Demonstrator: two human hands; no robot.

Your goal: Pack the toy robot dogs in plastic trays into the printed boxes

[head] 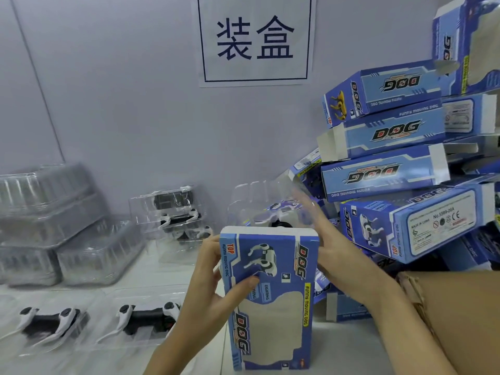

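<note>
Upright box in front at centre between both hands, toy dogs in trays lying to its left, empty tray stacks behind them, box pile to the right, sign on the wall behind.

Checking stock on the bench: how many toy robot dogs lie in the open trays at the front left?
2. One toy robot dog at far left, another toy robot dog beside the left hand. More dogs sit in stacked trays behind; some may be hidden.

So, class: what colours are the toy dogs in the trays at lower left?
Black bodies with white legs, seen in the toy dogs in the head view.
</note>
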